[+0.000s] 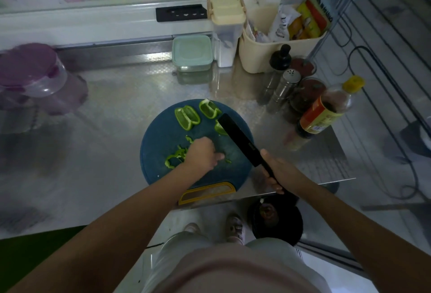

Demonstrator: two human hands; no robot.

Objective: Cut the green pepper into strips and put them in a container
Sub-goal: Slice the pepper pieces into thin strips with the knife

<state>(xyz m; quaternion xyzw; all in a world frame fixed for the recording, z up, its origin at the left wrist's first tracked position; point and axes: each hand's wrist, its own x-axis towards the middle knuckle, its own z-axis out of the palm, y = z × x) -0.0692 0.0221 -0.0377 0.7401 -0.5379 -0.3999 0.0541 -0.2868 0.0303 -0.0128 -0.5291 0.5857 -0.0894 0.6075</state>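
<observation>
Black knife [238, 138] in right fingers' [276, 185] grip, left fingers [205, 147] around pepper strips [173, 158], bottle label [319, 115] illegible

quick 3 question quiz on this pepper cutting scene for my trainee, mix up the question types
1. True or false: the right hand grips the handle of the black knife.
2. Where do the cut pepper strips lie? A) on the blue cutting board B) inside the green-lidded container C) in a frying pan
3. Fill in: the container's lid is ___ (on or off).
Key: 1 true; 2 A; 3 on.
</observation>
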